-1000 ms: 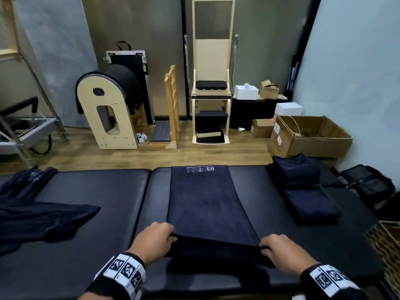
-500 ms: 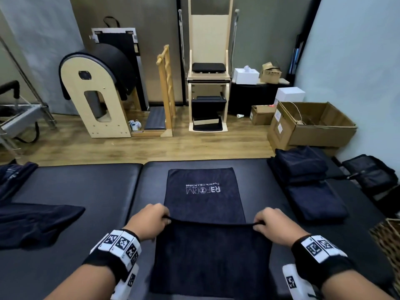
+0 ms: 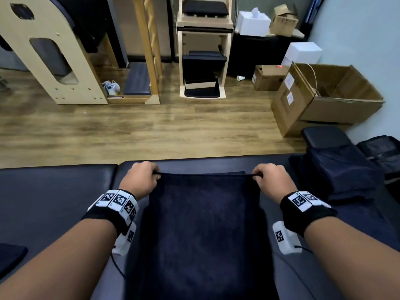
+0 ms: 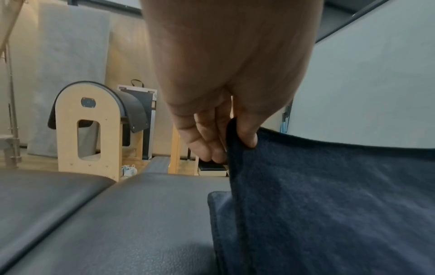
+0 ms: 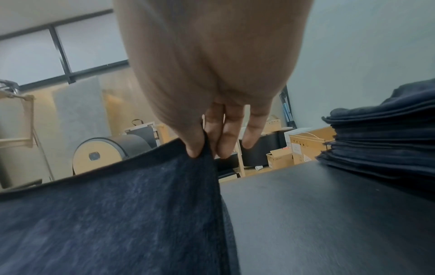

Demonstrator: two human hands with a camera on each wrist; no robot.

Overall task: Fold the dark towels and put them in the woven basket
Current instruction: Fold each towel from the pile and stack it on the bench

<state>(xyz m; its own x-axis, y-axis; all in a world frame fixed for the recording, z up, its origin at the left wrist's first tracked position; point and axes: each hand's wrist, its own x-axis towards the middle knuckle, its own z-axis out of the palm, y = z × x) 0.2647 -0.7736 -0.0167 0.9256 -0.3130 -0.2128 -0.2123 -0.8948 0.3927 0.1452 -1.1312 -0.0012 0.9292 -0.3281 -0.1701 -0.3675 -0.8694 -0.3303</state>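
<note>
A dark navy towel (image 3: 203, 224) lies lengthwise on the black padded table (image 3: 54, 191), its near half doubled over the far half. My left hand (image 3: 144, 177) pinches the left corner of the raised edge between thumb and fingers (image 4: 212, 141). My right hand (image 3: 269, 178) pinches the right corner (image 5: 200, 148). The held edge hangs just above the far end of the lower layer (image 4: 219, 202). A pile of folded dark towels (image 3: 337, 172) sits at the table's right end. The woven basket is out of view.
Beyond the table is a wood floor (image 3: 151, 126) with an open cardboard box (image 3: 324, 96) at right, a wooden chair apparatus (image 3: 203, 50) in the middle and an arched barrel (image 3: 49, 50) at left. Another dark cloth (image 3: 10, 254) shows at the left edge.
Both hands have carried the towel's near edge away from me over the rest of the towel, covering its white logo. The view has tilted down and moved closer.
</note>
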